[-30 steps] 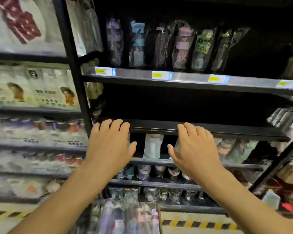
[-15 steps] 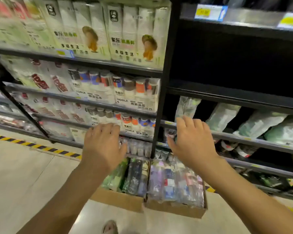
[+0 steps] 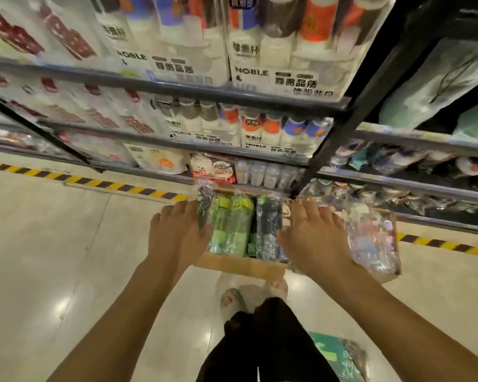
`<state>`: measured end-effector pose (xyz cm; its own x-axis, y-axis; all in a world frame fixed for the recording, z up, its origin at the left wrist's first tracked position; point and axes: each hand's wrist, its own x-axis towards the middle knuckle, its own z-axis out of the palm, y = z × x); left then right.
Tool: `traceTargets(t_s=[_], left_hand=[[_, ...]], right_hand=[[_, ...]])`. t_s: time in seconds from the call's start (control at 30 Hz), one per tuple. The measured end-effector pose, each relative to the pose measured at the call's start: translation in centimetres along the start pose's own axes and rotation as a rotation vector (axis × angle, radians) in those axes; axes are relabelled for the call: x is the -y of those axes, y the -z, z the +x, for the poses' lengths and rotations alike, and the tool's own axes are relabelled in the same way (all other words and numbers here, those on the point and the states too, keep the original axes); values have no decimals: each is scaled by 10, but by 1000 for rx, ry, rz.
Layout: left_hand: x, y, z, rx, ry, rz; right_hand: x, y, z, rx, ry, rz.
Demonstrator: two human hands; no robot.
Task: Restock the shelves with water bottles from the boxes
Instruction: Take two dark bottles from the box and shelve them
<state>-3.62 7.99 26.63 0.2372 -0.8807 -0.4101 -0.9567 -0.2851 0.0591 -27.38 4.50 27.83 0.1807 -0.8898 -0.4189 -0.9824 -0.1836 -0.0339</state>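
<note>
Two spread, empty hands — left hand (image 3: 177, 238), right hand (image 3: 312, 241) — hover over the box (image 3: 240, 264); best grip one bottle (image 3: 229, 227) each, mid-body.

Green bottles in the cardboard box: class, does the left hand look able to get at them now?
Probably yes. The left hand is open right beside the green bottles, the cardboard box is open on top, and nothing lies between them.
</note>
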Motion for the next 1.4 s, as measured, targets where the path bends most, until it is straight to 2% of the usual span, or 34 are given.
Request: traceTargets(t_s=[0.37,0.6,0.83,1.03,1.23,1.4], left_hand=[[59,-249,210,200,184,-166],[96,-362,289,159,358,-276],[117,-413,321,166,417,-549],[123,-423,326,108,445,-516],[124,-411,302,64,458,-590],[116,-373,268,4,439,-660]], right_hand=[[1,-279,180,258,-223,203],[7,-378,245,276,-444,424],[-3,-423,269,195,-556,516],[-9,-438,279,122,-618,626],[-18,-424,272,100,-635,739],[-12,-387,248,58,-591,815]])
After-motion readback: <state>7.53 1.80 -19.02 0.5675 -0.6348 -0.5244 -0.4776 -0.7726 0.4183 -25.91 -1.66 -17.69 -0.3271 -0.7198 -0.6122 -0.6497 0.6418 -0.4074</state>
